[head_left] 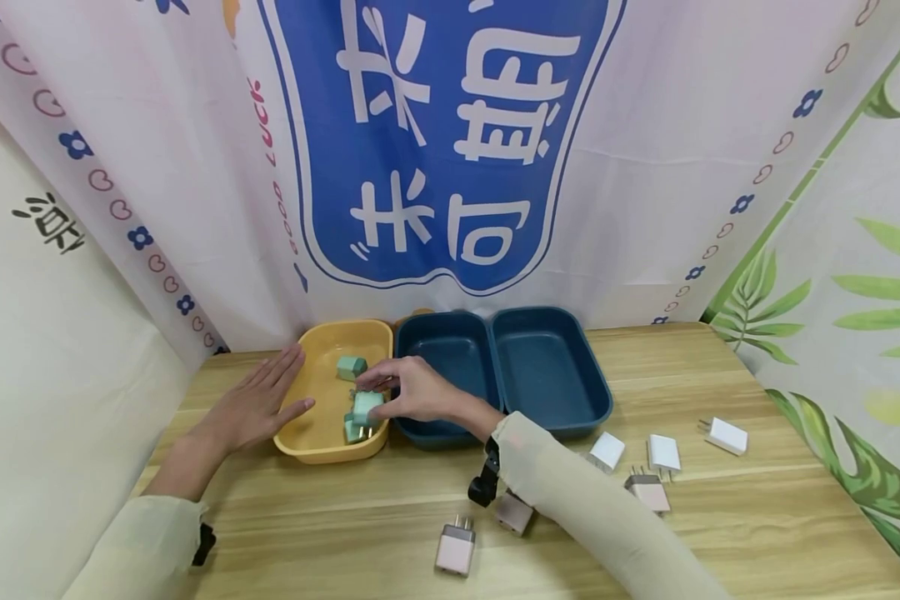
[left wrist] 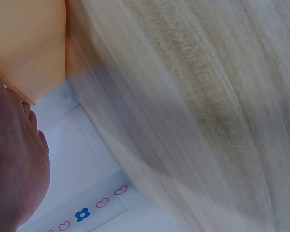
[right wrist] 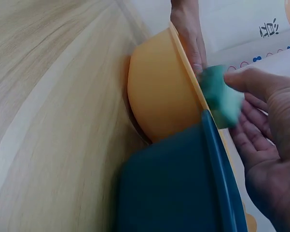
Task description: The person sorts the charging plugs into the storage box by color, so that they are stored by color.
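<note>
My right hand (head_left: 420, 392) pinches a green plug charger (head_left: 368, 407) between thumb and fingers, over the near right part of the yellow bin (head_left: 311, 425). In the right wrist view this charger is blurred, beside the bin's rim. Two more green chargers lie in the bin: one green charger (head_left: 351, 367) farther back, another green charger (head_left: 352, 430) partly hidden under the held one. With fingers straight, my left hand (head_left: 258, 400) rests along the bin's left rim. The left wrist view shows only part of that hand (left wrist: 17, 154) against the yellow wall.
Two dark blue bins (head_left: 450, 354) (head_left: 551, 367) stand right of the yellow one. On the wooden table lie white chargers (head_left: 663, 454) and pinkish-grey chargers (head_left: 456, 550), some near my right forearm. A printed curtain (head_left: 607, 208) hangs behind the bins.
</note>
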Available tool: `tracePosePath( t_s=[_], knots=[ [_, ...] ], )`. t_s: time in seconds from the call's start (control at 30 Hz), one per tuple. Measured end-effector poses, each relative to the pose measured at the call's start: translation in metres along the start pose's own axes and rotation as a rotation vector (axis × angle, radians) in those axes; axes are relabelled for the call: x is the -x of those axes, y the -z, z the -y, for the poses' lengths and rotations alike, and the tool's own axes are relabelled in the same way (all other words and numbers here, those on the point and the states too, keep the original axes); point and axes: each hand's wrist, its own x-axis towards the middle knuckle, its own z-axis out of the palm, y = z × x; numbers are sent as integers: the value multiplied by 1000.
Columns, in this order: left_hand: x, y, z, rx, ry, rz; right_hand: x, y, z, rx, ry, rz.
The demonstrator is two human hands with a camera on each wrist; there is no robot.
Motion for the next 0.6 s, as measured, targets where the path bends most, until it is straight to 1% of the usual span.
tracePosePath(
  t_s=[0.13, 0.27, 0.47, 0.6],
  knots=[
    [0, 0, 0, 1, 6, 1, 0, 0, -1, -3, 8, -16],
    [-1, 0, 0, 0, 12, 4, 1, 1, 0, 2, 22, -13],
    [-1, 0, 0, 5, 11, 9, 6, 6, -3, -23, 43, -12],
    [-2, 3, -2, 15, 10, 12, 11, 12, -3, -32, 42, -13]
  ],
)
